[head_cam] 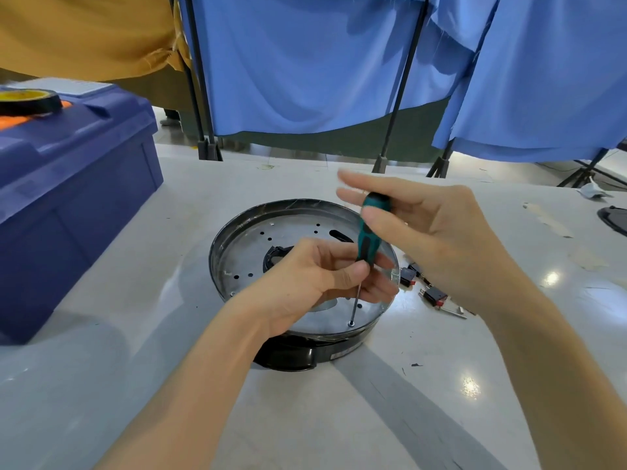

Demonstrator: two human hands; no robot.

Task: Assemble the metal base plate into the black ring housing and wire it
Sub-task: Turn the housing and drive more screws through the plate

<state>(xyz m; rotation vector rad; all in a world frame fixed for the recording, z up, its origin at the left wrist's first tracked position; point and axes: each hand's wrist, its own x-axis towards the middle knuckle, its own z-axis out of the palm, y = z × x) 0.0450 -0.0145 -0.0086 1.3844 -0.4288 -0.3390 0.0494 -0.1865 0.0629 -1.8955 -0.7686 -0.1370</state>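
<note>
Metal base plate (251, 253) sits in black ring housing (292, 355); left hand (305, 274) pinches screwdriver (368, 239).

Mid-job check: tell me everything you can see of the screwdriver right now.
The screwdriver has a teal and black handle, plastic or rubber by its look, and a thin bare metal shaft. It stands nearly upright, handle tipped slightly right. Its tip meets the metal base plate near the plate's front edge. The right hand holds the handle's top between thumb and blurred fingers; the left hand pinches where handle meets shaft.
</note>
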